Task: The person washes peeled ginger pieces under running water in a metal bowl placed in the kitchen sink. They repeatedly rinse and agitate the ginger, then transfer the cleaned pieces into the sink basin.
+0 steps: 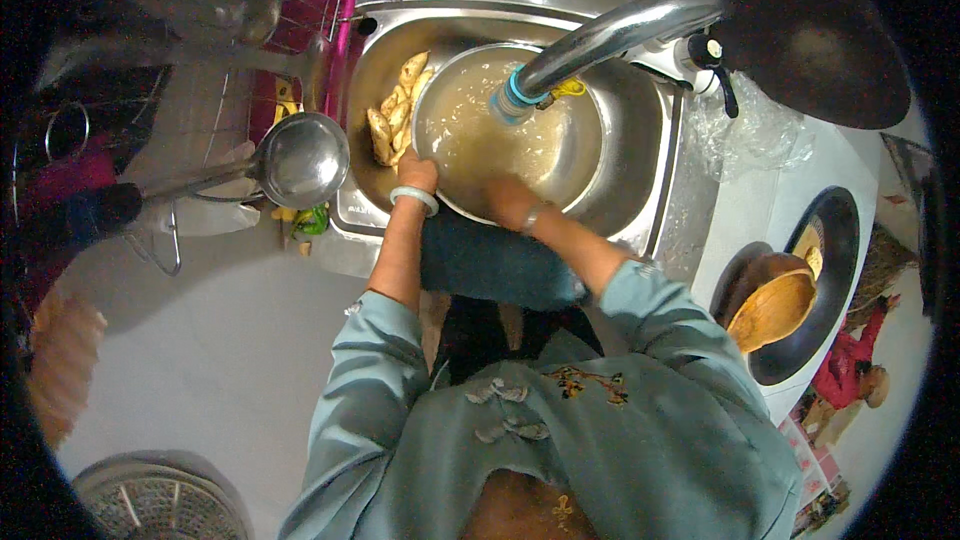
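Observation:
A round metal basin (592, 157) of cloudy water stands in the stainless steel sink (637, 187), beneath the curved metal faucet (615, 37) with its blue-ringed spout end. My left hand (417, 171), below a pale bangle, is at the basin's left rim, close to several pale, knobbly root-like pieces (397, 116) lying in the sink. Whether its fingers grip the rim is not clear. My right hand (512, 201) is blurred over the near side of the basin, partly in the water; its fingers cannot be made out.
A metal ladle (304, 159) juts in beside the sink's left edge, near a magenta rack (341, 52). On the right are a faucet lever (726, 90), crumpled clear plastic (750, 135), a dark wok (817, 45) and a wooden scoop (776, 307) over a black pan (840, 240). A person in red (844, 360) is farther off.

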`<state>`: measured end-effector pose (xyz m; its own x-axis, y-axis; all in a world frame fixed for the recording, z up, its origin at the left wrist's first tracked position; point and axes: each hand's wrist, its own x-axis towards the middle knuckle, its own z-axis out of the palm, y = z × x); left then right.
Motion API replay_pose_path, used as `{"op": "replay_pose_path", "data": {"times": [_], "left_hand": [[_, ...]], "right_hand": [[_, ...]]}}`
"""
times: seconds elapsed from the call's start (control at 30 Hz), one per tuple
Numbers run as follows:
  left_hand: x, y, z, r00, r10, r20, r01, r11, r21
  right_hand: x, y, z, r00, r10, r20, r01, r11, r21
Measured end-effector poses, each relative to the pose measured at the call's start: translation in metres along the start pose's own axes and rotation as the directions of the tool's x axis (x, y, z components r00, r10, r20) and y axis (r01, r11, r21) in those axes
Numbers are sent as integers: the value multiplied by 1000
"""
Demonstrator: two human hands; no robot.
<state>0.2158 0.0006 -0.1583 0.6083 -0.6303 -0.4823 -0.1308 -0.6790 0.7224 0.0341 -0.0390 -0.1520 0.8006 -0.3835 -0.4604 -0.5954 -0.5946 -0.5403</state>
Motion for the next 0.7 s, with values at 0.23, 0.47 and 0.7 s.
{"op": "replay_pose_path", "data": {"times": [0.23,0.47,0.7], "left_hand": [[-3,3,-7,999,5,54,-9,996,87],[-3,1,-9,998,-4,60,11,992,-123],[6,0,-8,982,44,185,-50,998,28]], "right_hand": [[106,18,-37,741,-181,-646,-14,959,-284],[19,65,-77,948,192,-255,-281,880,-382],[-10,14,-9,992,126,-4,-112,867,-485]]}}
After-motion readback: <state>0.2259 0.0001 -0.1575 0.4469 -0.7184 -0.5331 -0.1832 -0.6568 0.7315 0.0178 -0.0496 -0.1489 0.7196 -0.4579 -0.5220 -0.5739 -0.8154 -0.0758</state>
